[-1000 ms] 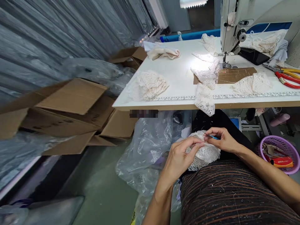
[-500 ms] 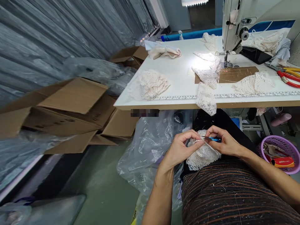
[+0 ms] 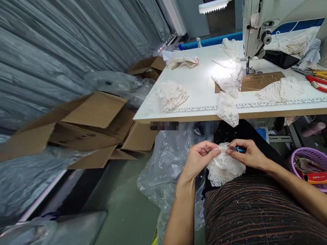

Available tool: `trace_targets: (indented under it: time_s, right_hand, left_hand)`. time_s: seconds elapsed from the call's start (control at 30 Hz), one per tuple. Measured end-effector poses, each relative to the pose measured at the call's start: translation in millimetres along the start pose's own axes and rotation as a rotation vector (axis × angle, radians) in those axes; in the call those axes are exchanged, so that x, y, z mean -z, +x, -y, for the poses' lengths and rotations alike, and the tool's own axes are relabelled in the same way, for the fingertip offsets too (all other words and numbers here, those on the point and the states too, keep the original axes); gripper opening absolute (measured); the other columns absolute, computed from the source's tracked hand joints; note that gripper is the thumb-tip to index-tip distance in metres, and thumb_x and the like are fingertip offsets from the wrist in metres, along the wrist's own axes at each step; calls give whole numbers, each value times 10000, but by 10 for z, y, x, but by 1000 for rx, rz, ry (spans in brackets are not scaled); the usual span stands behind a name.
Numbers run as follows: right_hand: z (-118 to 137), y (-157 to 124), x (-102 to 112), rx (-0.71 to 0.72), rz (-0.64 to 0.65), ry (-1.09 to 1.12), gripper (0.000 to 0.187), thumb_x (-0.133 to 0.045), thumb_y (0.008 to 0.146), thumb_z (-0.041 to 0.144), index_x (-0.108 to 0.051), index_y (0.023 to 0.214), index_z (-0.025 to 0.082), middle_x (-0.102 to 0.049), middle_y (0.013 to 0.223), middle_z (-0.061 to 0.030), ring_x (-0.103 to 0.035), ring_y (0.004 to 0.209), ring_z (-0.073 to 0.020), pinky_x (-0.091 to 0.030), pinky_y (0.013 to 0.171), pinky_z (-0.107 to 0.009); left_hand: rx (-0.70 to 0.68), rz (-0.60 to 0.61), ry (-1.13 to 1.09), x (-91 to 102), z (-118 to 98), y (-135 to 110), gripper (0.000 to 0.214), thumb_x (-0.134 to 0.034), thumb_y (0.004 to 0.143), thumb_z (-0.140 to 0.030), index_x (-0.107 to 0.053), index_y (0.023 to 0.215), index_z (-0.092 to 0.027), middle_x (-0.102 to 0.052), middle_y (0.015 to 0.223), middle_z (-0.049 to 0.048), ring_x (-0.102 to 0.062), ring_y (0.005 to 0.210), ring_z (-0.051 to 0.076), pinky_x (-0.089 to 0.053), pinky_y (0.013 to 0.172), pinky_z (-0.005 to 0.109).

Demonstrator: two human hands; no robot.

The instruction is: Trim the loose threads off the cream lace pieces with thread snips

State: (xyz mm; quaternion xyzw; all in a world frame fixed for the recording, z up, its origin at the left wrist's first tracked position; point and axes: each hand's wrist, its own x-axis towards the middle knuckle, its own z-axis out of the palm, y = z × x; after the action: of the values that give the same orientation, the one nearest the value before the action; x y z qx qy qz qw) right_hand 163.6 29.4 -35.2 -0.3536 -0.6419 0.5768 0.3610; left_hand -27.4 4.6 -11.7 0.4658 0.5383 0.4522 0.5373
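A piece of white lace [image 3: 224, 168] lies bunched on my lap, below the table edge. My left hand [image 3: 200, 157] pinches its upper edge between thumb and fingers. In my right hand [image 3: 246, 155] is a pair of blue thread snips [image 3: 238, 149], its dark blades pointing left toward the lace. The right thumb and fingertips also touch the lace's upper edge. Whether the blades are apart is too small to tell.
Ahead stands a white sewing table [image 3: 196, 76] with a sewing machine [image 3: 251, 30] and several lace pieces. Red-handled pliers [image 3: 316, 83] lie at its right. Left are an open cardboard box [image 3: 94, 109] and clear plastic bags [image 3: 168, 160]; a purple basket [image 3: 306, 153] stands right.
My two hands have moved slightly apart along the lace's upper edge, the right one carrying the snips. The whole view has shifted a little, so things appear farther right.
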Motion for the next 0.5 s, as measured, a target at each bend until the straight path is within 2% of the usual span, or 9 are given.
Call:
trace_targets:
  time_s: [0.13,0.33,0.5]
  right_hand:
    - [37,36,-2,-33,-63,20,271,-668,763,435,-648,679,178,-603,654,-4,-494,614,-125,-421,594,-259]
    - [119,67,4,-93,-68,69,369,-714,705,522,-619,617,176,-551,601,16,-456,581,-110,-422,587,-260]
    - [129,54,17,-100,-85,59,305,-683,708,457,-606,608,179,-530,588,21,-436,576,-106,-401,569,-250]
  left_hand:
    - [30,-19,-67,4,28,4,321,-913,544,-378,-718,663,-152,-738,653,25,-631,567,111,-509,572,216]
    - [92,-16,-115,-11,44,26,352,-915,529,-400,-724,677,-144,-712,600,15,-609,524,104,-491,548,214]
    - [103,11,-123,-16,34,23,345,-921,528,-390,-735,685,-145,-726,612,21,-625,537,107,-507,564,218]
